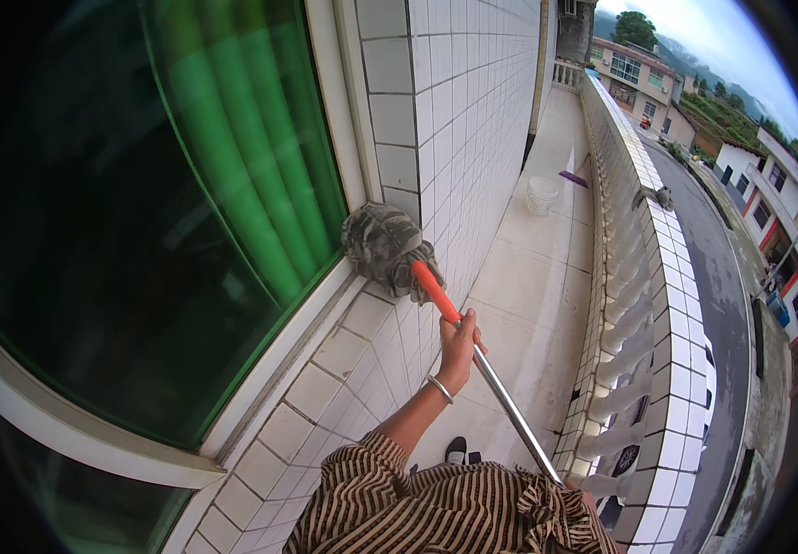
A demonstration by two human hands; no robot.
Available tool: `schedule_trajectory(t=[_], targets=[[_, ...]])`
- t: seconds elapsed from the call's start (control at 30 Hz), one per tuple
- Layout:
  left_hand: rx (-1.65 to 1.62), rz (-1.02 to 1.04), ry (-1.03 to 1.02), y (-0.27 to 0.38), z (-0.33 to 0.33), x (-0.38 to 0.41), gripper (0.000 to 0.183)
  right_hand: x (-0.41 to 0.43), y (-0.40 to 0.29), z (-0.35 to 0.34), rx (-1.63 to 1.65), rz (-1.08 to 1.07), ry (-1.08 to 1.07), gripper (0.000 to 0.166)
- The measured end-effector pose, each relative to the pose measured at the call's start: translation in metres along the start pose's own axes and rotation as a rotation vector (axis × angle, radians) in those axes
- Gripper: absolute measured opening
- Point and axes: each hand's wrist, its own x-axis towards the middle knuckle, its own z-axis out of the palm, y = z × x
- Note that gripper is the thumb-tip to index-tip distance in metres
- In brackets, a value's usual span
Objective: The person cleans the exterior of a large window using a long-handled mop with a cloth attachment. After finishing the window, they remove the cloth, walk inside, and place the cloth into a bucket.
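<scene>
My left hand (460,341) is closed around a metal pole (520,408) just below its orange sleeve (435,291). At the pole's upper end a bundle of grey camouflage cloth (386,242) rests against the lower corner of a window frame (352,138), beside the glass. Behind the pane hangs a green curtain (253,159). The pole slants down towards my right side. Only a small patch of skin of my right arm or hand (589,504) shows near its lower end; the striped clothing (433,509) hides the rest, and its grip cannot be made out.
White tiled wall (475,124) and a tiled sill (312,377) lie on my left. Along the balcony floor (516,277) stand a white bucket (541,195) and a purple-headed broom or squeegee (573,179). A baluster railing (672,277) with a dark cloth (658,197) runs along the right, above a road.
</scene>
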Motion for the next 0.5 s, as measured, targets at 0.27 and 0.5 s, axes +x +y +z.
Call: schedule_trajectory(t=[0.27, 0.5], targets=[[0.082, 0.099, -0.089, 0.092, 0.009, -0.004, 0.024, -0.039, -0.099, 0.020, 0.161, -0.107, 0.167, 0.045], [-0.042, 0.218, -0.269, 0.158, 0.030, -0.002, 0.025, -0.045, -0.130, 0.011, -0.013, -0.228, 0.354, 0.035]])
